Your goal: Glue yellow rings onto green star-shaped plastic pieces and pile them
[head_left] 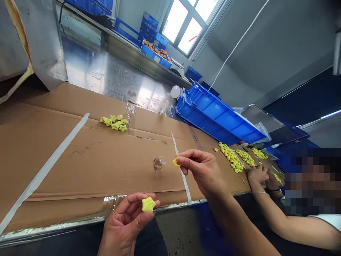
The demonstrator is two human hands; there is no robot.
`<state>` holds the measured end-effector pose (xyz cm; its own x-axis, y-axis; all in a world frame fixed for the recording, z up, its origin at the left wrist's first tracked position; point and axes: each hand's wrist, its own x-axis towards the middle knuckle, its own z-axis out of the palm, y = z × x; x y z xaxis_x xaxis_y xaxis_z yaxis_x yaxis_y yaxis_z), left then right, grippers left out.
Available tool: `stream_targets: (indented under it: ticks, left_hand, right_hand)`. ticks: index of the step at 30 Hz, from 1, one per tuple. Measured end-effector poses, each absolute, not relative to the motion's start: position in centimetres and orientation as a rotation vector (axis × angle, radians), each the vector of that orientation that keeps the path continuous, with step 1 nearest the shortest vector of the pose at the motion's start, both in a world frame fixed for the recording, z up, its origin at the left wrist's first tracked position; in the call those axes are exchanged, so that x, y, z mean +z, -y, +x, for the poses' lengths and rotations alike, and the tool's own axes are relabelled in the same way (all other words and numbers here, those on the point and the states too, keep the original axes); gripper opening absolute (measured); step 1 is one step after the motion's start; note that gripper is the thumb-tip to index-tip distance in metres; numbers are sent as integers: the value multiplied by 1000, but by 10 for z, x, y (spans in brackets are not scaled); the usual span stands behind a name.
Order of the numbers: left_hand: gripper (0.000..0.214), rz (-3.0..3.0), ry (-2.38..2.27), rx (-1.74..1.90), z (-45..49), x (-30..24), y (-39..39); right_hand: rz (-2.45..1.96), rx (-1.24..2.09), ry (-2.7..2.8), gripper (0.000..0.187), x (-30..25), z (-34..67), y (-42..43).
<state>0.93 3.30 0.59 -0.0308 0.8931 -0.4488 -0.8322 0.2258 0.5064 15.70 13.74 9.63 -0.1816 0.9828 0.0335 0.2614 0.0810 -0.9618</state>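
Between the thumb and fingers of my left hand (130, 220) is a small yellow-green star-shaped piece (148, 204), with a short slit-like line on its face. My right hand (204, 169) pinches a small bright yellow piece (176, 162) above the cardboard; fingertips cover part of it, so its exact kind is unclear. Just left of that hand, a small clear round cup or cap (160, 161) sits at a hole-like mark in the cardboard. Farther back on the left lies a cluster of similar yellow-green stars (117, 123).
Cardboard (80, 170) covers the bench, crossed by white tape strips (53, 163). Blue crates (218, 113) stand along its back right. More yellow pieces (231, 156) lie in groups at right, near a co-worker's hand (258, 175). An orange-filled bin (156, 55) stands beyond.
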Motion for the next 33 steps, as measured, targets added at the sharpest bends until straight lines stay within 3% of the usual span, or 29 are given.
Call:
stream_targets:
  ticks: [6, 20, 33]
  left_hand:
    - [29, 129, -837, 1395, 11, 0, -33]
    - [25, 135, -822, 1356, 9, 2, -32]
    - [26, 125, -839, 1343, 10, 2, -34]
  right_hand:
    - [-1457, 999, 1776, 18, 79, 162, -176]
    - [-1611, 664, 2139, 8, 79, 151, -179]
    - [-1582, 683, 2147, 9, 86, 154, -178]
